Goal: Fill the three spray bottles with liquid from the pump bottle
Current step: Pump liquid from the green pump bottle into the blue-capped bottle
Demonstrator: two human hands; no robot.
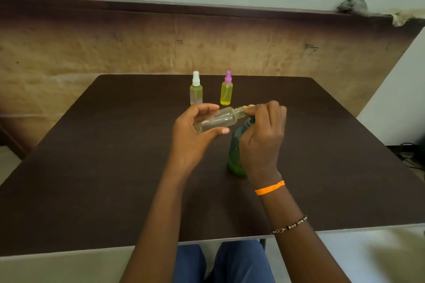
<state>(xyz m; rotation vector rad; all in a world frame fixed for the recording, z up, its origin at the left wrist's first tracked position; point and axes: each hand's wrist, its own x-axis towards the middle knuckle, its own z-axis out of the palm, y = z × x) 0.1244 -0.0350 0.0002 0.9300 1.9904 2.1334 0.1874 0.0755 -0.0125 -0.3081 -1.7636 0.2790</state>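
Observation:
My left hand (195, 126) grips a clear, capless spray bottle (216, 120), held nearly on its side with its threaded neck pointing right. My right hand (264, 131) is curled over the top of the green pump bottle (234, 154), which stands on the table (92, 167). Its fingertips meet the spray bottle's mouth, and the pump head is mostly hidden under them. Two spray bottles full of yellow liquid stand upright at the back: one with a white cap (196, 89) and one with a purple cap (226, 89).
The dark brown table stands against a worn brown wall panel (138, 48). Cables (409, 156) lie on the floor at the right. My knees in blue trousers (220, 262) show below the table's near edge.

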